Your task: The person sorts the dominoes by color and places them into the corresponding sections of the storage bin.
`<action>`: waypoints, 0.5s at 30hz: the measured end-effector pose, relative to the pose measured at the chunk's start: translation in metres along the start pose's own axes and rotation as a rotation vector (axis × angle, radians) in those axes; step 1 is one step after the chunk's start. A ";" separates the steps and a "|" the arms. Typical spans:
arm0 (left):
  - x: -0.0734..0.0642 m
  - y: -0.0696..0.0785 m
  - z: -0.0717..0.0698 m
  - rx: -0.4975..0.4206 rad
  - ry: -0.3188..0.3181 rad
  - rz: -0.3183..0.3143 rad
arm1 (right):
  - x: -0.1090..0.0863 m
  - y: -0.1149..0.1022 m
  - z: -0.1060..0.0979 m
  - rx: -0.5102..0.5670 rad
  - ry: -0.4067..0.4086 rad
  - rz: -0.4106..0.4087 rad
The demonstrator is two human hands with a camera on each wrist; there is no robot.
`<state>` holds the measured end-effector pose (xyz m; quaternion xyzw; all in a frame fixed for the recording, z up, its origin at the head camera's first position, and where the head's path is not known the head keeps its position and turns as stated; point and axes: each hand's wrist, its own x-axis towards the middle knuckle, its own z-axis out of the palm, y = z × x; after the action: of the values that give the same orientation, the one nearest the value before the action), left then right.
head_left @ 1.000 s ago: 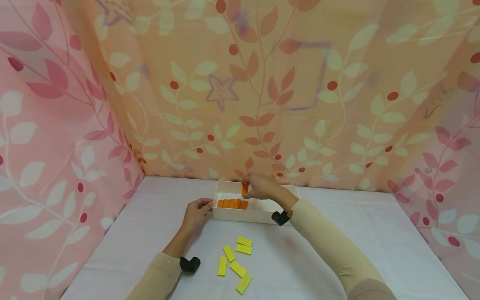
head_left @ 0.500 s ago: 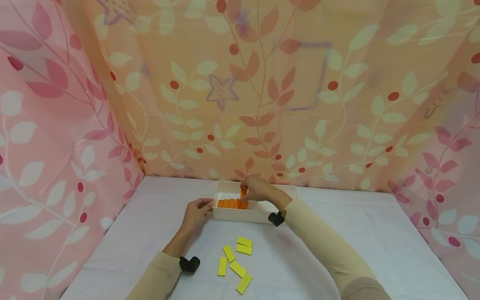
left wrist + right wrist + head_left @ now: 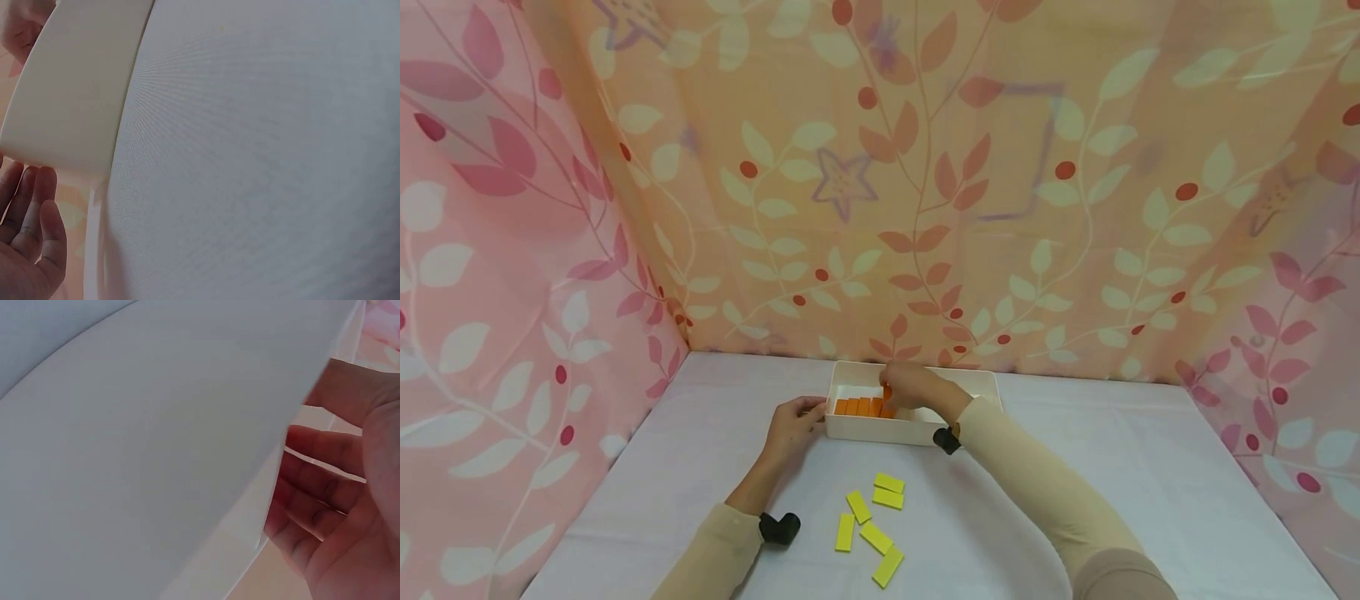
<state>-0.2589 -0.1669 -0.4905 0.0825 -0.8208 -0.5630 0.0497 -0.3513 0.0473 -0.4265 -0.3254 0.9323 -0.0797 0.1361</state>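
A white rectangular box (image 3: 880,431) stands at the back of the table. Inside its left part, several orange dominoes (image 3: 852,407) stand in a row along the front wall. My right hand (image 3: 921,388) reaches into the box and pinches an upright orange domino (image 3: 887,400) at the right end of that row. In the right wrist view, the box wall (image 3: 144,456) hides the fingertips and the domino. My left hand (image 3: 793,423) touches the box's left end. The left wrist view shows its fingers (image 3: 39,200) loosely extended, tips against the box.
Several yellow dominoes (image 3: 876,538) lie flat and scattered on the white tablecloth (image 3: 700,450) in front of the box. Floral cloth (image 3: 760,275) hangs behind the table and at both sides. Each wrist wears a black heart-shaped piece (image 3: 780,529).
My right hand has moved slightly left and down into the box, bringing the orange domino from above the row to its right end. The left hand has stayed at the box.
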 end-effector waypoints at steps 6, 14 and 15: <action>-0.001 0.000 0.000 0.006 -0.004 -0.006 | -0.001 -0.008 0.004 -0.081 -0.052 0.069; 0.000 0.000 0.000 0.003 0.002 -0.014 | 0.001 -0.021 0.006 -0.315 -0.124 0.095; 0.000 0.000 0.000 0.002 0.003 -0.014 | 0.001 -0.021 0.006 -0.332 -0.120 0.094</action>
<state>-0.2588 -0.1669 -0.4903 0.0894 -0.8207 -0.5624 0.0469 -0.3377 0.0297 -0.4277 -0.3035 0.9371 0.1013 0.1397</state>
